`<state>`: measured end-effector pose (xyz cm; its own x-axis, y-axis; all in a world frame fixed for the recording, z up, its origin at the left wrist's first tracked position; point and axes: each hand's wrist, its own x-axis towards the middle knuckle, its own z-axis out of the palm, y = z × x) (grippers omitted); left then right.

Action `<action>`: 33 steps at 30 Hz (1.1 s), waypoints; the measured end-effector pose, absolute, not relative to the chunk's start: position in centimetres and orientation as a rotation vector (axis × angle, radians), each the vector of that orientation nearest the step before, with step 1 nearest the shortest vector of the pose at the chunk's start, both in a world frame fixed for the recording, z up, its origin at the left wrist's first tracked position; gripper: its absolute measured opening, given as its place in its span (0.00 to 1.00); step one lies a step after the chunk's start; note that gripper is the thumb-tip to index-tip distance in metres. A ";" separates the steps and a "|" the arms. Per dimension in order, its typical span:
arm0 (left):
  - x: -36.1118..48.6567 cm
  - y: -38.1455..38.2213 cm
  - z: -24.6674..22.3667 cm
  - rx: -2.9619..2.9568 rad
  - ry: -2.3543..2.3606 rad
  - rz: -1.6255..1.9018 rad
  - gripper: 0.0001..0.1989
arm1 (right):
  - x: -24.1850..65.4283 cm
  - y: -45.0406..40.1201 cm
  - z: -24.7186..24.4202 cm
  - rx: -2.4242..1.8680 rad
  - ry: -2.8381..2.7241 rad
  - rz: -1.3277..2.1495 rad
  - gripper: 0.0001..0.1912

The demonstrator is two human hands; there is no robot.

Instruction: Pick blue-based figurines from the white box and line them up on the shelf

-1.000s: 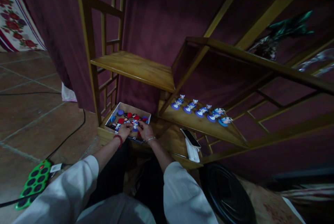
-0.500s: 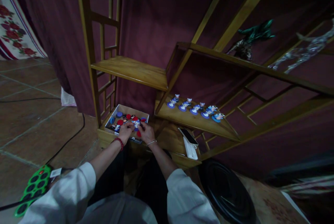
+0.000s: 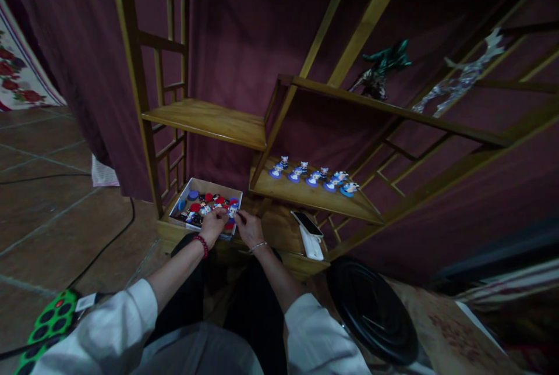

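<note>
A small figurine point(image 3: 233, 209) with blue-purple hair is held between my two hands, over the right part of a shallow open box point(image 3: 241, 199). My left hand point(image 3: 213, 227), with a red bead bracelet at the wrist, has its fingers pinched at the figurine's left side. From the right, my right hand point(image 3: 249, 229) grips the figurine with thumb and fingertips. In the box lie several more figurines and round bases in red and blue, partly hidden by my hands. Several similar figurines point(image 3: 314, 178) on round bases are lined up on the wooden shelf point(image 3: 288, 190).
A phone point(image 3: 307, 223) and a white object point(image 3: 312, 246) lie on the lower board, right of my hands. A black round stool point(image 3: 371, 311) is at the right. Green and clear ornaments stand on an upper shelf. A green power strip point(image 3: 55, 317) and cables lie on the floor.
The view has shifted, so the shelf sits further left in the picture. My hands with the figurine have moved slightly right relative to the box.
</note>
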<state>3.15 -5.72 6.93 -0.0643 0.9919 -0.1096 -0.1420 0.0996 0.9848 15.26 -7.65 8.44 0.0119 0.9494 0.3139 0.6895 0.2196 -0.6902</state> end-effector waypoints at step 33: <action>9.3 -8.9 13.2 1.603 0.965 1.103 0.13 | 23.2 -13.0 14.5 -1.445 -1.602 0.306 0.14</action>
<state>9.27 -8.90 13.21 0.2871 0.9322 0.2206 0.0943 -0.2567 0.9619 23.20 -12.95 14.48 0.1195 0.8814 0.4569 0.6505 0.2781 -0.7067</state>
